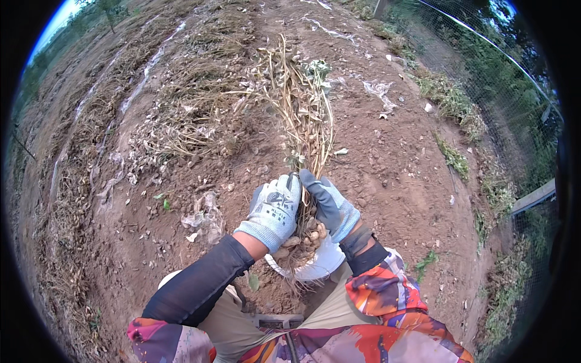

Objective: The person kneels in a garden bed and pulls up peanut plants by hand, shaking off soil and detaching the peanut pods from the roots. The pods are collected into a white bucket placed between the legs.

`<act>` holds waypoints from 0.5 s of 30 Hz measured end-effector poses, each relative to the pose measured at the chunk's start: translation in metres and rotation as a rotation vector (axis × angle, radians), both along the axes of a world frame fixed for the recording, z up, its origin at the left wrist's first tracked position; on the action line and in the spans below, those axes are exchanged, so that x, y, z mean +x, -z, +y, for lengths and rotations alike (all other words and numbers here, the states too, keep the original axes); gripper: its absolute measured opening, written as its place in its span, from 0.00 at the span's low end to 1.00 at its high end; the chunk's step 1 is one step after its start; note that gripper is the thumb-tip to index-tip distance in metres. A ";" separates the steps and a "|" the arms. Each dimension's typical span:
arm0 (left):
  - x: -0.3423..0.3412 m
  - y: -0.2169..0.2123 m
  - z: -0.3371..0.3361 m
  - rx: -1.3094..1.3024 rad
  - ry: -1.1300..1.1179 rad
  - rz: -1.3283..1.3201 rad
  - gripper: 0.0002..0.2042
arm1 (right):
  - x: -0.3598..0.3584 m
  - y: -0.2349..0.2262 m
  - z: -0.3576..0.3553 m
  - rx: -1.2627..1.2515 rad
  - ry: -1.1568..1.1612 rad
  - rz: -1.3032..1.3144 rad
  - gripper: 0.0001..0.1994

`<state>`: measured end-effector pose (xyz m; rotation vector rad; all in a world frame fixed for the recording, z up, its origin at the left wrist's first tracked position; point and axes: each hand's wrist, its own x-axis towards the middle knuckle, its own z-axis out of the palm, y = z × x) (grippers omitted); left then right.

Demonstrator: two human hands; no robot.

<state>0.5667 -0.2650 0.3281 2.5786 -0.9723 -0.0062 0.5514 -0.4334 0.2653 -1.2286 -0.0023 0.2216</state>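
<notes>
Both my hands wear grey-blue work gloves and meet on a bundle of dried peanut plants [305,130]. My left hand [275,209] is closed round the stems from the left. From the right, my right hand [331,206] grips the same bundle, its thumb near the left one. The leafy stalks stretch away from me over the soil. On the near side of my hands hang roots and a cluster of peanut pods [304,243]. Under the pods, between my knees, is a white bucket [324,264], partly hidden by them.
More dried peanut plants [187,130] lie in rows to the left, with scraps of plastic film [148,69] among them. Brown soil [387,181] spreads right, toward weeds and a mesh fence [478,66]. A grey bar [275,319] shows between my legs.
</notes>
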 end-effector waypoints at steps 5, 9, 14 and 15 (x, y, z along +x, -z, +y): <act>0.000 -0.002 0.008 -0.207 0.035 0.115 0.26 | -0.004 -0.021 0.003 0.080 0.048 0.001 0.19; 0.011 -0.012 0.026 -0.419 0.038 0.322 0.29 | 0.000 -0.058 0.013 -0.073 0.142 -0.037 0.19; 0.022 -0.012 0.032 -0.656 0.014 0.680 0.27 | 0.008 -0.053 0.010 -0.425 0.187 -0.139 0.23; 0.021 -0.012 0.033 -0.684 -0.060 0.599 0.25 | 0.010 -0.053 0.009 -0.576 0.206 -0.197 0.25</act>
